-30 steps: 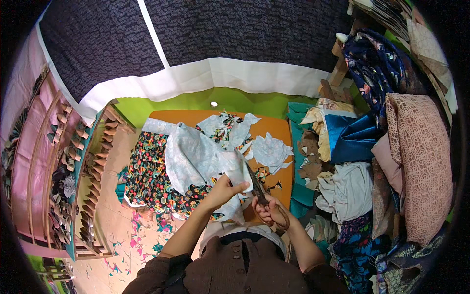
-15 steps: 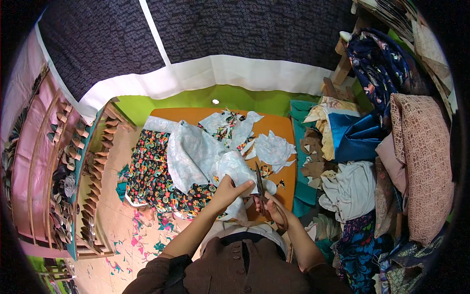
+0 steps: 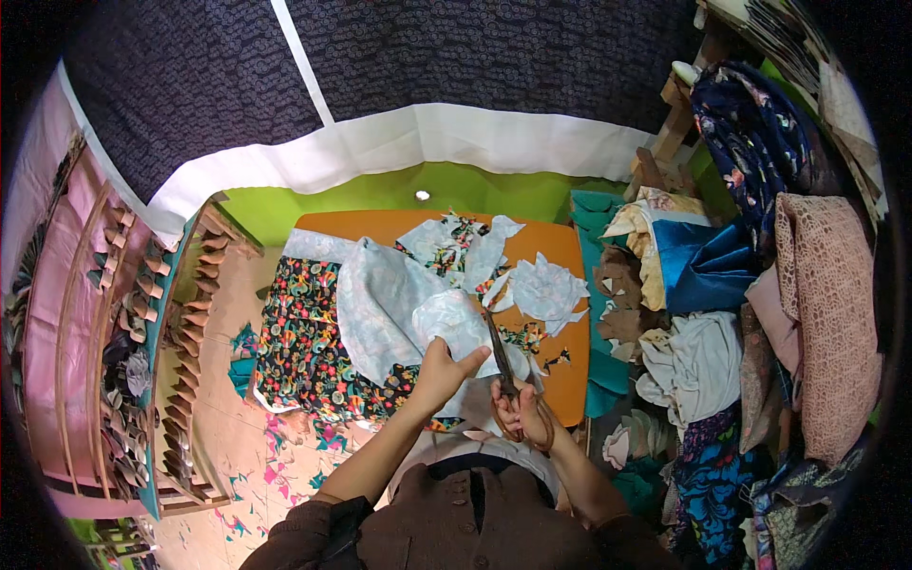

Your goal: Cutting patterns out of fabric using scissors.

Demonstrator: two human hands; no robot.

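My left hand (image 3: 446,377) is closed on the pale side of a folded cloth (image 3: 370,304), thumb on top, near the orange table's front edge. The cloth's other face (image 3: 302,323) is black with bright flowers and spreads to the left. My right hand (image 3: 520,413) grips the handles of large dark scissors (image 3: 503,356), fingers in the loops. Their blades point away from me, just right of the held cloth; whether they touch it I cannot tell. A small pale scrap (image 3: 480,435) shows near my lap, below the scissors.
Cut pale pieces (image 3: 548,293) and floral scraps lie on the orange table (image 3: 570,380). Racks of shoe lasts (image 3: 190,332) stand at left. Colourful scraps (image 3: 275,456) litter the floor. Piled fabrics (image 3: 698,366) crowd the right side.
My right hand has drawn the scissors slightly down, away from the left fingers. A small pale scrap now shows near my lap. The whole view has shifted slightly.
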